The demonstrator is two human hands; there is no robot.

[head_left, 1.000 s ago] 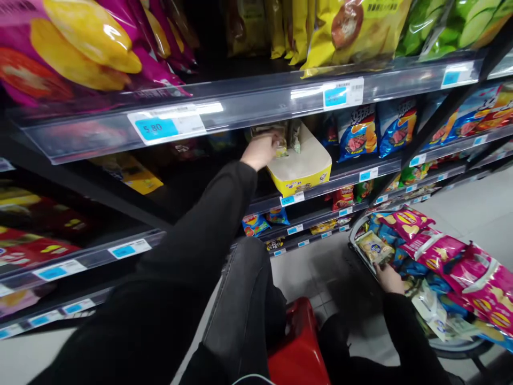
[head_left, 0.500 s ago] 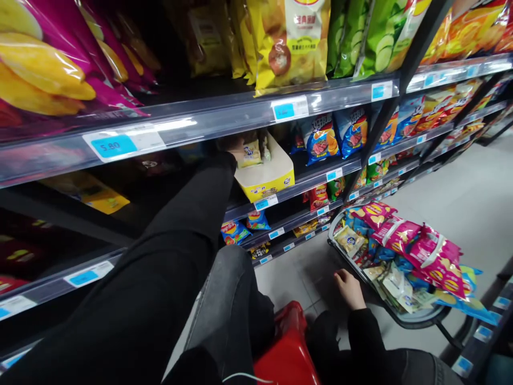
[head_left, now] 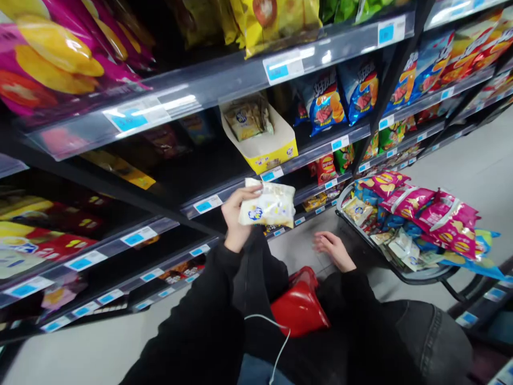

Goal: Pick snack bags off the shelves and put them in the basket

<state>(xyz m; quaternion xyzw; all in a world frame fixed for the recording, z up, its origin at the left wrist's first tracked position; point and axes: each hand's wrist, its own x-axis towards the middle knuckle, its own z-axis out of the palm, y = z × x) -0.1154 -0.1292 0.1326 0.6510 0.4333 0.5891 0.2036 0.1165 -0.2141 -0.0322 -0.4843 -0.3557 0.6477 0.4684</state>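
My left hand point(head_left: 236, 216) grips a small white and yellow snack packet point(head_left: 270, 203) by its left end, in front of the shelf edge. Up on the shelf behind it is a white and yellow display box point(head_left: 276, 152) with similar snack packets point(head_left: 245, 118) inside. My right hand point(head_left: 331, 248) hangs over the floor with its fingers loosely bent and partly apart, holding nothing. To its right stands a basket point(head_left: 377, 267) heaped with snack bags, including pink chip bags point(head_left: 449, 222) on top and more pale packets point(head_left: 401, 248) near its front edge.
A red plastic stool point(head_left: 300, 302) is below me, between my legs. The upper shelf rail point(head_left: 224, 80) runs across above my hands, with large yellow bags point(head_left: 276, 21) over it. Blue snack bags point(head_left: 323, 101) stand right of the display box. A white cord point(head_left: 276, 347) dangles in front of me.
My left hand has come out of the display box area with a packet and moved down toward me. My right hand has shifted slightly left and up. The view has tilted down.
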